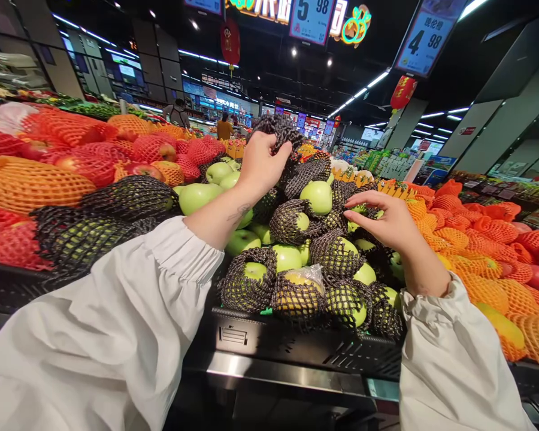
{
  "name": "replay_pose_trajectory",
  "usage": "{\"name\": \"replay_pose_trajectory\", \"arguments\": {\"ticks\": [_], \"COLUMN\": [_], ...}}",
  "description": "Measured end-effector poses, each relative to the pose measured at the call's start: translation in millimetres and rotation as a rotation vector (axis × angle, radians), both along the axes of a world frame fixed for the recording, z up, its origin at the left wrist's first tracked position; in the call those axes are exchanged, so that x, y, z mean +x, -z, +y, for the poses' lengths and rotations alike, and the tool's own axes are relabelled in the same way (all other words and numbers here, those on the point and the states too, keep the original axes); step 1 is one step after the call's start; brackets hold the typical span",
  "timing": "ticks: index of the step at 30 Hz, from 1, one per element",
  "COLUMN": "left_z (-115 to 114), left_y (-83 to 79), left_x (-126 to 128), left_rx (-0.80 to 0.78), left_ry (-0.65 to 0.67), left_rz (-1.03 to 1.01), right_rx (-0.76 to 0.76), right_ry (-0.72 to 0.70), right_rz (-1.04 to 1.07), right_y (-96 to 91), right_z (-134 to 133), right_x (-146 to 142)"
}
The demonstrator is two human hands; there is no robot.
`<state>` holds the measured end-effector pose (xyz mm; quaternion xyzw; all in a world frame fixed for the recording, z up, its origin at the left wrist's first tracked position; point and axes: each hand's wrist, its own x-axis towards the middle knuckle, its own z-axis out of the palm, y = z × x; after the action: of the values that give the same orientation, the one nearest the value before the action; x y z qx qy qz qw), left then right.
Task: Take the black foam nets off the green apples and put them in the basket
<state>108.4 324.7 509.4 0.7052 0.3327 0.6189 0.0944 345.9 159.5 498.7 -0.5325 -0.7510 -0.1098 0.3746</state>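
Note:
My left hand (267,157) is closed on a black foam net (278,130), raised above the back of the pile; whether a fruit sits inside it I cannot tell. Below lie green apples, some bare and some in black nets. One bare green apple (317,197) rests near the top, between my two hands. My right hand (381,218) hovers at the pile's right side with thumb and fingers apart, close to a netted apple (363,209). At the front, a yellowish fruit (299,293) in black netting has a scrap of clear plastic on it.
A black crate (287,338) holds the green apples. Red apples (90,163) in pink and orange nets are heaped to the left. Orange-netted fruit (489,287) fills the right. Price signs (426,39) hang overhead. A person (224,127) stands in the background.

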Motion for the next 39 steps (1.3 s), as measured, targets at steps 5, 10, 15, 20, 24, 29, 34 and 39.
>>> {"name": "replay_pose_trajectory", "arguments": {"ticks": [5, 10, 15, 20, 24, 29, 34, 39], "left_z": [-8, -13, -26, -45, -48, -41, -33, -32], "left_y": [-7.8, -3.5, -2.8, 1.1, 3.4, 6.5, 17.2, 23.0], "left_x": [2, 10, 6, 9, 15, 17, 19, 20], "left_rx": [0.07, -0.043, -0.086, -0.096, -0.111, 0.068, 0.086, 0.089], "left_ry": [0.154, 0.351, 0.477, 0.735, 0.849, 0.63, 0.51, 0.532], "left_rz": [-0.017, -0.079, 0.001, 0.216, 0.317, 0.424, 0.661, 0.652], "right_rx": [0.003, 0.006, 0.019, -0.119, -0.181, -0.073, -0.001, -0.016], "right_ry": [0.001, 0.011, 0.035, -0.204, -0.239, -0.159, -0.036, -0.078], "right_rz": [0.002, -0.001, 0.181, 0.485, 0.516, 0.722, 0.921, 0.677], "right_y": [0.3, -0.6, -2.4, -4.8, -3.2, -0.4, 3.7, 2.9], "right_z": [0, -1, 0, -3, -4, 2, 17, 20], "right_x": [0, -1, -6, -13, -16, -10, 12, 17]}}
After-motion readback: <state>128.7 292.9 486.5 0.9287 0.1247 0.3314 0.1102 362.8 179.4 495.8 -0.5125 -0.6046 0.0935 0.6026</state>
